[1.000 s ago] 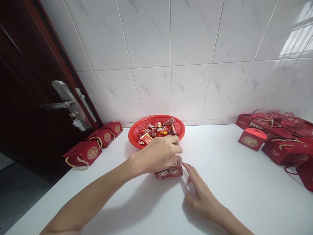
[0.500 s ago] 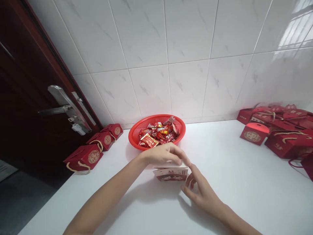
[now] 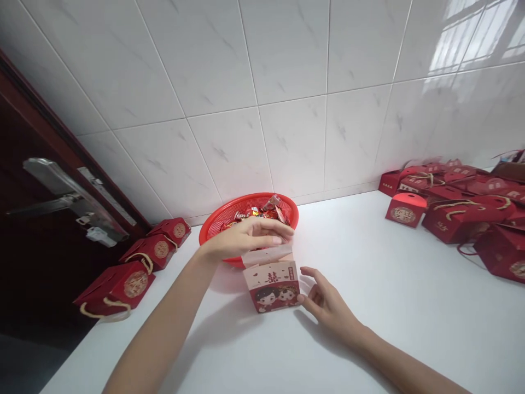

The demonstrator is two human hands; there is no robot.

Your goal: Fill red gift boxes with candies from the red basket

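Note:
A small cream and red gift box (image 3: 273, 287), printed with two cartoon figures, stands on the table in front of me with its top flap raised. Over that flap hovers my left hand (image 3: 250, 236), fingers stretched out and thumb apart; whether it touches the flap I cannot tell. To the right of the box is my right hand (image 3: 328, 306), its fingers loosely spread and its thumb tip at the box's lower right edge. Behind the box sits a red plastic basket (image 3: 207, 224) of wrapped candies (image 3: 270, 205), partly hidden by my left hand.
Three red boxes with rope handles (image 3: 131, 282) line the table's left edge beside a dark door (image 3: 36, 131). A cluster of red boxes (image 3: 455, 219) fills the right side, one small box (image 3: 406, 209) in front. A tiled wall (image 3: 287, 54) rises behind the white table (image 3: 361, 262).
The box's printed front now tilts more into view and its top flap has come up. My right hand has drawn slightly away from its top. The camera view has turned to the right.

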